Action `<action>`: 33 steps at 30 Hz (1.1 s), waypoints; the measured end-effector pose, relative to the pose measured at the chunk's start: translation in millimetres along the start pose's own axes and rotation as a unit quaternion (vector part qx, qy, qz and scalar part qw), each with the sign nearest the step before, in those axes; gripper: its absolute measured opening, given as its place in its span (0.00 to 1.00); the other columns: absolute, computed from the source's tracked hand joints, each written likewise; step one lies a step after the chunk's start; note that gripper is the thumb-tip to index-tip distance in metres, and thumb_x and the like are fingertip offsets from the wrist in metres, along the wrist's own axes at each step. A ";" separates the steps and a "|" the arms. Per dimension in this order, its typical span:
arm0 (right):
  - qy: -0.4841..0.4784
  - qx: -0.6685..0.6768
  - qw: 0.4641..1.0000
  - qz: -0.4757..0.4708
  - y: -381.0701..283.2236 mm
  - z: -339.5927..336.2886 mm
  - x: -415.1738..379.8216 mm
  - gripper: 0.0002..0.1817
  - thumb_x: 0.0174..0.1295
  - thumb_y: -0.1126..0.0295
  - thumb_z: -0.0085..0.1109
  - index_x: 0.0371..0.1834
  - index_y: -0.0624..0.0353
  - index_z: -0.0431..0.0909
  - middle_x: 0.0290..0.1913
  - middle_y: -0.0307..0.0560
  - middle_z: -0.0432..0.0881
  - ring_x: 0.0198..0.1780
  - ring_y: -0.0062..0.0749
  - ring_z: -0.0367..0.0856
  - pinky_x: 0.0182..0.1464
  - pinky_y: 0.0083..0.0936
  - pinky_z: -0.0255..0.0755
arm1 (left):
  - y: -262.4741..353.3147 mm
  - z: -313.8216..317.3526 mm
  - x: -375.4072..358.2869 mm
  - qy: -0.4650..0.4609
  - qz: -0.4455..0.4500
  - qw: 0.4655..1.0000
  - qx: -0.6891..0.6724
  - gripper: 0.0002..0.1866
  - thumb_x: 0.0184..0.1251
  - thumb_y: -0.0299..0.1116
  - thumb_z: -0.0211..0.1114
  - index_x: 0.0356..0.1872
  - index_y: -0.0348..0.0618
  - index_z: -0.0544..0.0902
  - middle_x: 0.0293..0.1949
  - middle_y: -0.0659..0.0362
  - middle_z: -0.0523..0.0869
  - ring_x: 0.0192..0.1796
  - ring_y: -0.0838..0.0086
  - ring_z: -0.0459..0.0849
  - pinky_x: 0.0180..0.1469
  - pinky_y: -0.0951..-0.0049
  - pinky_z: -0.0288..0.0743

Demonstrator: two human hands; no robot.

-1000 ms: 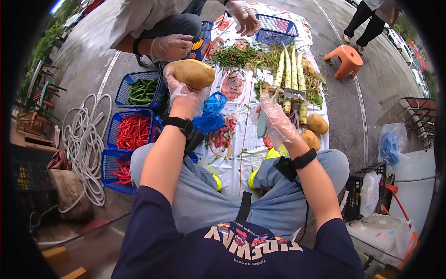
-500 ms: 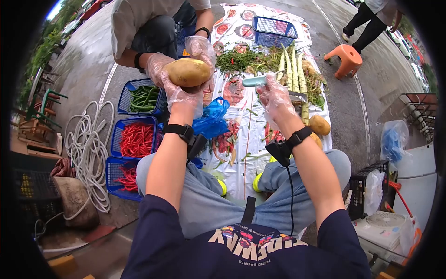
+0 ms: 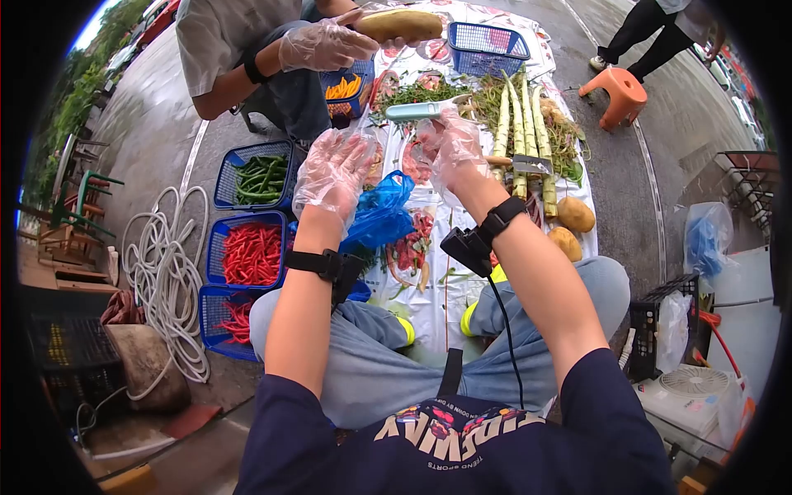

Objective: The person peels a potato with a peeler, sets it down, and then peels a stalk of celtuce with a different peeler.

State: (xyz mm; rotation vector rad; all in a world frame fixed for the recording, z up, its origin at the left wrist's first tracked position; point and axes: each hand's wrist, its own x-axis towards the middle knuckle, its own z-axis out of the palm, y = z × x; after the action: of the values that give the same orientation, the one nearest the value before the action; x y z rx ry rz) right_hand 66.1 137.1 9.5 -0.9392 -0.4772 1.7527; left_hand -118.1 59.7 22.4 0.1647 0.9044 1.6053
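My left hand [image 3: 334, 172], in a clear plastic glove, is held up with fingers apart and nothing in it, left of the blue plastic bag [image 3: 384, 210]. My right hand [image 3: 452, 150], gloved too, grips a pale green peeler [image 3: 414, 110] above the printed sheet. Beyond my hands, a co-worker's gloved hands hold a large potato [image 3: 398, 25]. To the right of my right hand, a cleaver [image 3: 528, 163] with a wooden handle lies across long pale green stalks [image 3: 518, 124]. Two potatoes [image 3: 575, 214] rest near the sheet's right edge.
Blue baskets at left hold green peppers [image 3: 260, 178] and red chillies [image 3: 252, 252]. Another blue basket [image 3: 488, 49] stands at the sheet's far end, and an orange stool [image 3: 615, 97] is at right. The co-worker [image 3: 239, 58] crouches at far left; another person stands at far right.
The large potato has left my left hand and is now farther away in the co-worker's hands. My right hand has moved left with the peeler. The cleaver shows more fully.
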 end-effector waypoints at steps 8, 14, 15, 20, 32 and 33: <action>0.005 -0.054 0.998 -0.011 10.3 15.4 4.3 0.15 0.70 0.54 0.57 0.37 0.55 0.78 0.24 0.39 0.75 0.19 0.21 0.66 0.21 0.20 0.58 | 24.9 8.2 -32.5 -0.039 0.008 0.999 0.035 0.19 0.70 0.40 0.61 0.54 0.37 0.73 0.58 0.42 0.79 0.64 0.53 0.76 0.66 0.51 0.69; -0.051 -0.213 0.962 -0.162 17.3 0.8 19.6 0.15 0.70 0.57 0.57 0.46 0.58 0.82 0.31 0.39 0.79 0.24 0.22 0.72 0.25 0.21 0.64 | 19.5 20.9 -42.7 -0.018 0.005 0.998 0.062 0.20 0.74 0.39 0.55 0.59 0.34 0.73 0.60 0.42 0.78 0.64 0.52 0.76 0.65 0.52 0.71; -0.048 -0.214 0.963 -0.159 23.1 -11.9 30.6 0.15 0.70 0.57 0.57 0.46 0.58 0.82 0.31 0.39 0.79 0.24 0.22 0.72 0.25 0.21 0.64 | 16.6 20.6 -44.0 -0.017 0.001 0.998 0.062 0.20 0.74 0.39 0.55 0.59 0.34 0.73 0.60 0.42 0.78 0.64 0.52 0.76 0.65 0.52 0.71; 0.178 -0.421 0.890 0.014 88.0 -191.6 149.6 0.33 0.65 0.40 0.55 0.47 0.65 0.84 0.39 0.51 0.86 0.39 0.39 0.84 0.41 0.34 0.76 | 1.1 34.9 -52.5 -0.062 -0.010 0.990 0.123 0.24 0.73 0.38 0.55 0.63 0.33 0.69 0.61 0.40 0.76 0.61 0.53 0.79 0.60 0.57 0.78; 0.344 -0.544 0.765 0.006 67.6 -327.3 266.1 0.27 0.53 0.47 0.63 0.37 0.64 0.87 0.44 0.60 0.86 0.49 0.48 0.84 0.51 0.36 0.74 | -33.1 47.5 -19.4 0.013 -0.120 0.964 0.236 0.31 0.62 0.42 0.68 0.59 0.29 0.71 0.56 0.36 0.79 0.54 0.52 0.84 0.55 0.59 0.79; 0.259 -0.653 0.711 -0.032 68.2 -337.1 269.1 0.24 0.52 0.50 0.64 0.33 0.64 0.87 0.40 0.59 0.87 0.46 0.48 0.85 0.47 0.37 0.75 | -33.8 48.2 -17.9 0.023 -0.140 0.958 0.248 0.31 0.61 0.42 0.68 0.58 0.29 0.72 0.55 0.36 0.80 0.54 0.51 0.84 0.55 0.59 0.79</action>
State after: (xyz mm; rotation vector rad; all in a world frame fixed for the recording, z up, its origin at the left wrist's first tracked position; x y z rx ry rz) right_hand 247.8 319.0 -343.5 -2.2541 -1.3961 0.7646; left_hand -59.6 64.7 40.9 0.3348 1.2967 1.1025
